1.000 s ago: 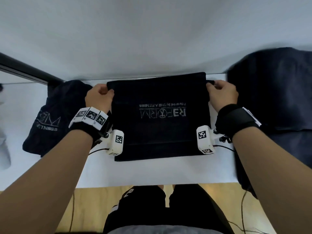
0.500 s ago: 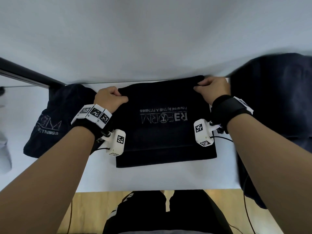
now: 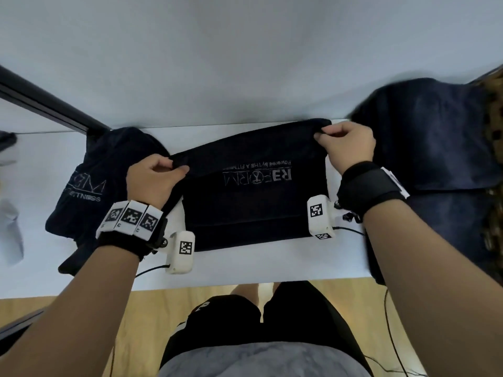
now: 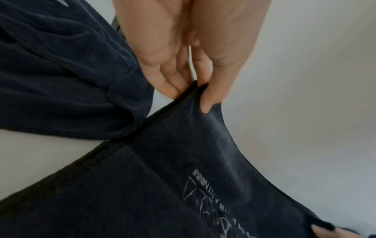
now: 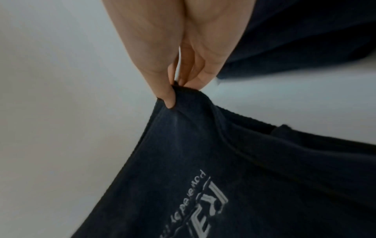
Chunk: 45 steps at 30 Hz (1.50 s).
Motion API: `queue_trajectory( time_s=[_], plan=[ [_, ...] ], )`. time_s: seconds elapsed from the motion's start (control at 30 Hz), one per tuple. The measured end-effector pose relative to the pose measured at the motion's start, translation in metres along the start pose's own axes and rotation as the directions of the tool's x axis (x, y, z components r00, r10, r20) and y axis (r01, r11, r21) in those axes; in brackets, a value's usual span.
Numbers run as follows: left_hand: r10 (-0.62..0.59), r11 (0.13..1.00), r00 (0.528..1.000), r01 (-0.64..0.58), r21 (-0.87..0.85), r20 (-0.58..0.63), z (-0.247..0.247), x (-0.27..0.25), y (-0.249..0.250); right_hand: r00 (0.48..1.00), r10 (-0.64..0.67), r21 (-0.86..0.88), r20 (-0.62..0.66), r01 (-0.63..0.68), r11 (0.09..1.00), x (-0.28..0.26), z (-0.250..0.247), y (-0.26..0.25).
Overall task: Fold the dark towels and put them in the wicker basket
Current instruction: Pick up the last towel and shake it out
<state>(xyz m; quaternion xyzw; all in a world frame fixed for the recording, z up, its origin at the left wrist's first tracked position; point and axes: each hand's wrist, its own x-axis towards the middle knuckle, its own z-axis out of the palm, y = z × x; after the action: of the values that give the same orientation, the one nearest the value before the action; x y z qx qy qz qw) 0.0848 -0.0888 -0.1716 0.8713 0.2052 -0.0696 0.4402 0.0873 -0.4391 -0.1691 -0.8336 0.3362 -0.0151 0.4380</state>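
— What lies before you?

— A white table [image 3: 245, 268], with a heap of dark towels [image 3: 435, 137] at my right and a crumpled towel [image 3: 103, 180] at my left.

— And the one you fold?

— The printed towel [image 3: 253, 208] lies in the middle, its far edge raised.

— Your hands?

— My left hand [image 3: 152, 180] pinches the far left corner, my right hand [image 3: 345, 148] the far right, thumb over fingers.

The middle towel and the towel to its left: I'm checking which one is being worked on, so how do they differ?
The middle towel lies mostly flat and squared; the left towel sits crumpled. The left hand and right hand pinch the middle towel's far corners and lift them; no grip is on the left towel. Both are dark with pale lettering.
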Motion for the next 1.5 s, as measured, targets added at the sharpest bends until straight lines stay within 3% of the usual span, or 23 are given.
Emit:
queue_trajectory(
  time_s=[0.13, 0.37, 0.53, 0.63, 0.77, 0.93, 1.13, 1.33, 1.5],
  plan=[
    [-0.086, 0.976, 0.994, 0.070, -0.206, -0.069, -0.015, -0.025, 0.009, 0.998, -0.001, 0.151, -0.065, 0.011, 0.989, -0.046, -0.037, -0.003],
    [-0.036, 0.858, 0.996, -0.009, -0.514, -0.078, -0.060, -0.067, 0.044, 0.983, -0.038, 0.394, -0.178, 0.106, 0.913, -0.112, -0.091, -0.020],
    [0.010, 0.770, 0.991, -0.092, -0.631, -0.132, -0.101, -0.104, 0.087, 0.957, -0.131, 0.415, -0.259, 0.233, 0.879, -0.136, -0.131, -0.047],
    [0.110, 0.761, 0.968, -0.229, -0.607, -0.226, -0.123, -0.133, 0.112, 0.925, -0.192, 0.413, -0.328, 0.323, 0.851, -0.154, -0.161, -0.065],
    [0.232, 0.729, 0.893, -0.423, -0.538, -0.387, -0.153, -0.179, 0.141, 0.865, -0.224, 0.451, -0.448, 0.435, 0.779, -0.185, -0.204, -0.079],
    [0.317, 0.688, 0.833, -0.532, -0.494, -0.454, -0.172, -0.234, 0.150, 0.827, -0.228, 0.479, -0.514, 0.498, 0.723, -0.225, -0.231, -0.074],
    [0.317, 0.655, 0.805, -0.569, -0.498, -0.502, -0.175, -0.275, 0.127, 0.819, -0.263, 0.450, -0.510, 0.515, 0.730, -0.260, -0.239, -0.058],
    [0.297, 0.744, 0.819, -0.520, -0.419, -0.491, -0.179, -0.280, 0.097, 0.845, -0.268, 0.503, -0.464, 0.500, 0.706, -0.267, -0.236, -0.044],
    [0.245, 0.830, 0.850, -0.432, -0.352, -0.465, -0.169, -0.268, 0.075, 0.885, -0.301, 0.340, -0.355, 0.422, 0.841, -0.260, -0.216, -0.022]
  ],
)
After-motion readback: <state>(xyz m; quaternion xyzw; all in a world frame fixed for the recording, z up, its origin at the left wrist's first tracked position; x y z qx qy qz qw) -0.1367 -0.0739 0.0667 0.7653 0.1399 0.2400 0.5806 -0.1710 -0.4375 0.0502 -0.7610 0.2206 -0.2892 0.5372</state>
